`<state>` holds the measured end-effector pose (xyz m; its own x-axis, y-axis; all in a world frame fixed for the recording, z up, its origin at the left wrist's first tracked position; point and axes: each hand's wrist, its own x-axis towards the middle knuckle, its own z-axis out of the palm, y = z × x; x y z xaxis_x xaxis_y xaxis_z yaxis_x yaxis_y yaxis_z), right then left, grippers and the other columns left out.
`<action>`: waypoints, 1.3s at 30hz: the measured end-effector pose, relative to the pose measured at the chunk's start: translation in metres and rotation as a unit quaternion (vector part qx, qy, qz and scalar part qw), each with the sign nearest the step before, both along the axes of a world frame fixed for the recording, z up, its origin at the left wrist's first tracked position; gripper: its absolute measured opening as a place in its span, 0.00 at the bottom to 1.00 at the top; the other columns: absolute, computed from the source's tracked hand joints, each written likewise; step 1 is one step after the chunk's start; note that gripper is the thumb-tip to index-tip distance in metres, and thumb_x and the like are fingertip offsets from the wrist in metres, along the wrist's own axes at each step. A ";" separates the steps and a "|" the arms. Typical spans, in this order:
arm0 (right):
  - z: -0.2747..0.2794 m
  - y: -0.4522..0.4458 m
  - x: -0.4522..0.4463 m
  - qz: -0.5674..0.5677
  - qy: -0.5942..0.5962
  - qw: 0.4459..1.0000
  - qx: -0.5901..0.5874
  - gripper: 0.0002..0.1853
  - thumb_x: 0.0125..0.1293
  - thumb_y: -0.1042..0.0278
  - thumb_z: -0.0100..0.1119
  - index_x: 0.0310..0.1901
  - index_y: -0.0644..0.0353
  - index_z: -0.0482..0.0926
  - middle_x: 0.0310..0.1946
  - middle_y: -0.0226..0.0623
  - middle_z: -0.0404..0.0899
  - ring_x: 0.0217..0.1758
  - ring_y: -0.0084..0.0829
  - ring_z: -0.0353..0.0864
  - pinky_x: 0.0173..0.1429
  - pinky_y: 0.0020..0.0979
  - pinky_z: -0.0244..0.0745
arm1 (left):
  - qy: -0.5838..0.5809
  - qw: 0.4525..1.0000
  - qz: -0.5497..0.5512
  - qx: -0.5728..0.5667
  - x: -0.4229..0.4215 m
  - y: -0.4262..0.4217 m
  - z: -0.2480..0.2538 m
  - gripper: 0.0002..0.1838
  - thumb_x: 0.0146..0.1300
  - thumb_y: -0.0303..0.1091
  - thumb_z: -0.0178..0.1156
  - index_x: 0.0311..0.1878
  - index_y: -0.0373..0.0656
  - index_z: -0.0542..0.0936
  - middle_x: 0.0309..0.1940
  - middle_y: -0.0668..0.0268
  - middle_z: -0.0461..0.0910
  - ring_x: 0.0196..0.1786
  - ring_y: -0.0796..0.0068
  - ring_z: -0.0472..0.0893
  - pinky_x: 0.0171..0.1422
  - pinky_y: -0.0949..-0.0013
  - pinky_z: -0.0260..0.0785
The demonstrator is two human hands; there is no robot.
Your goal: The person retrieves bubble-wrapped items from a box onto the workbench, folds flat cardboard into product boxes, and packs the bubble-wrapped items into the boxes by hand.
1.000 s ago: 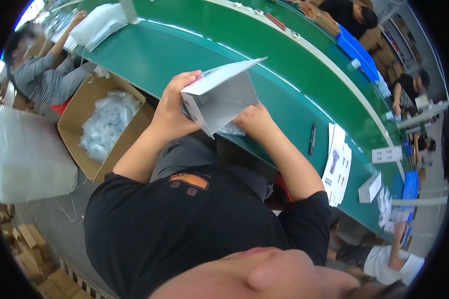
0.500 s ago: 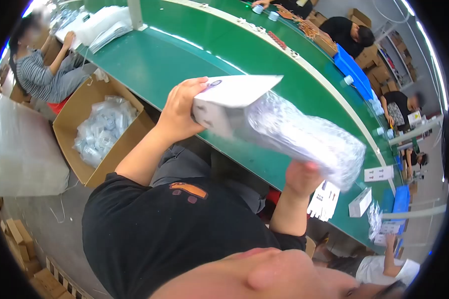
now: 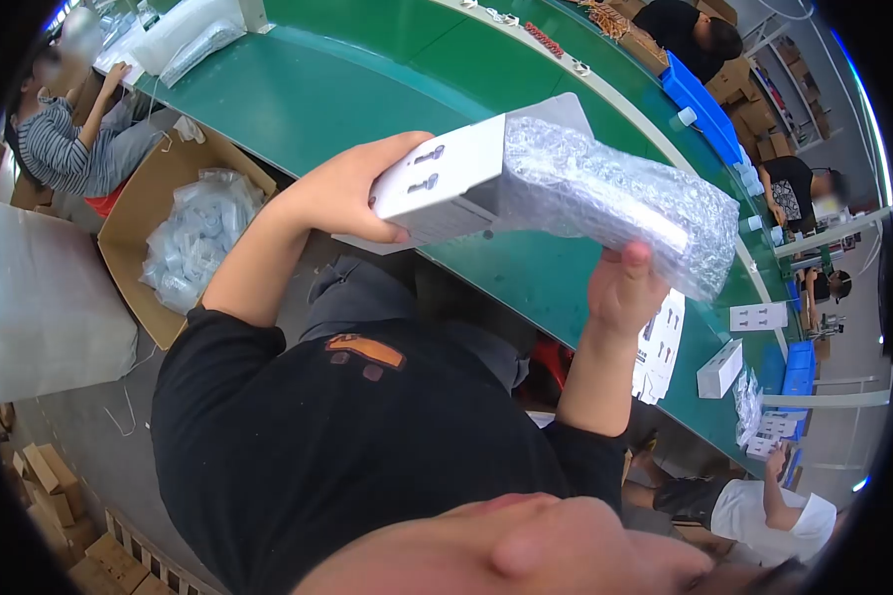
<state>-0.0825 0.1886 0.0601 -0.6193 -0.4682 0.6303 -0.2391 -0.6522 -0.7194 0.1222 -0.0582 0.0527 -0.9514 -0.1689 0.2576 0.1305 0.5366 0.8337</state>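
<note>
My left hand (image 3: pixel 352 190) is wrapped around a white printed carton (image 3: pixel 445 171), its thumb along the near lower edge. Dark pictures of small devices show on the carton's side, and its end flap stands open toward the right. A bubble-wrapped package (image 3: pixel 620 203) sits with one end at the carton's open mouth; how far it reaches inside is hidden. From below, my right hand (image 3: pixel 627 286) grips the package near its outer end, thumb up against the wrap. Below my right wrist, flat printed cartons (image 3: pixel 660 347) lie on the green table (image 3: pixel 337 109).
An open cardboard box (image 3: pixel 134 213) of clear plastic bags (image 3: pixel 203 238) stands at my left. White cartons (image 3: pixel 719 370) and blue bins (image 3: pixel 700 104) are to the right. Co-workers sit at left (image 3: pixel 64 149) and along the far side; another (image 3: pixel 769 516) is at lower right.
The carton has turned so its printed side faces up, and its flap has swung to the back. The package has risen and tilted less steeply, with both hands still holding on.
</note>
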 end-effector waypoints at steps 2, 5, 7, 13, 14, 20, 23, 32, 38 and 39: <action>-0.002 0.000 -0.001 -0.024 0.034 0.999 0.015 0.37 0.62 0.53 0.69 0.68 0.62 0.64 0.63 0.41 0.72 0.66 0.41 0.73 0.71 0.46 0.67 | -0.024 1.000 -0.012 0.006 0.002 -0.005 -0.009 0.53 0.35 0.44 0.73 0.68 0.34 0.65 0.56 0.57 0.74 0.59 0.65 0.73 0.65 0.67 0.62; -0.006 0.001 0.004 0.036 -0.173 0.984 -0.035 0.40 0.61 0.51 0.69 0.68 0.62 0.62 0.64 0.41 0.70 0.68 0.43 0.70 0.71 0.46 0.67 | -0.038 0.997 -0.057 0.032 0.003 -0.001 -0.021 0.53 0.37 0.45 0.73 0.69 0.35 0.65 0.56 0.55 0.75 0.59 0.63 0.74 0.64 0.66 0.64; -0.018 0.001 0.006 0.009 -0.120 0.993 -0.001 0.40 0.61 0.51 0.70 0.68 0.63 0.62 0.63 0.41 0.70 0.68 0.44 0.70 0.71 0.46 0.67 | -0.043 0.971 -0.103 0.211 0.002 0.001 -0.029 0.53 0.39 0.45 0.75 0.70 0.36 0.64 0.57 0.56 0.76 0.59 0.65 0.75 0.63 0.66 0.66; -0.009 0.032 0.003 -0.022 -0.036 0.990 0.134 0.40 0.56 0.58 0.75 0.66 0.64 0.65 0.61 0.43 0.72 0.64 0.42 0.73 0.69 0.46 0.65 | -0.106 0.937 -0.104 0.317 0.013 -0.006 -0.047 0.55 0.36 0.48 0.79 0.67 0.32 0.66 0.56 0.57 0.76 0.58 0.70 0.76 0.63 0.68 0.66; -0.008 0.038 0.004 -0.020 -0.039 0.989 0.139 0.40 0.56 0.58 0.75 0.66 0.64 0.65 0.61 0.43 0.72 0.64 0.42 0.73 0.69 0.46 0.65 | -0.122 0.932 -0.116 0.321 0.014 -0.004 -0.048 0.54 0.36 0.47 0.79 0.67 0.32 0.66 0.56 0.57 0.77 0.58 0.70 0.76 0.63 0.69 0.67; 0.006 0.065 0.014 -0.033 0.014 0.977 0.208 0.36 0.52 0.61 0.79 0.59 0.68 0.71 0.52 0.43 0.79 0.54 0.37 0.79 0.60 0.38 0.73 | -0.142 0.911 -0.131 0.364 0.021 0.007 -0.066 0.55 0.33 0.46 0.80 0.66 0.31 0.68 0.55 0.57 0.77 0.57 0.70 0.77 0.63 0.69 0.67; 0.017 0.069 0.018 -0.002 0.020 0.972 0.236 0.35 0.52 0.64 0.78 0.59 0.69 0.71 0.52 0.44 0.79 0.54 0.37 0.79 0.59 0.38 0.74 | -0.143 0.912 -0.147 0.356 0.021 0.011 -0.065 0.54 0.33 0.45 0.80 0.65 0.30 0.68 0.55 0.57 0.78 0.56 0.70 0.77 0.62 0.70 0.67; 0.015 0.036 0.046 0.084 -0.025 0.900 0.428 0.34 0.53 0.59 0.77 0.56 0.69 0.73 0.50 0.45 0.79 0.53 0.34 0.79 0.59 0.35 0.72 | -0.113 0.972 -0.151 0.141 0.010 0.021 -0.043 0.54 0.34 0.44 0.78 0.67 0.30 0.68 0.55 0.56 0.78 0.54 0.67 0.79 0.59 0.69 0.70; 0.004 0.018 0.046 -0.185 0.168 0.949 0.194 0.30 0.57 0.46 0.69 0.51 0.65 0.79 0.48 0.40 0.78 0.53 0.36 0.73 0.60 0.39 0.64 | -0.067 0.972 -0.067 0.216 0.005 0.026 -0.044 0.56 0.35 0.46 0.77 0.69 0.31 0.66 0.60 0.54 0.74 0.60 0.66 0.75 0.66 0.67 0.63; 0.002 0.019 0.044 -0.169 0.289 0.905 0.261 0.27 0.56 0.49 0.69 0.48 0.64 0.80 0.47 0.40 0.78 0.52 0.38 0.73 0.59 0.40 0.64 | -0.018 0.983 -0.048 0.175 0.002 0.028 -0.046 0.54 0.35 0.46 0.77 0.69 0.33 0.67 0.58 0.54 0.76 0.58 0.66 0.77 0.64 0.67 0.66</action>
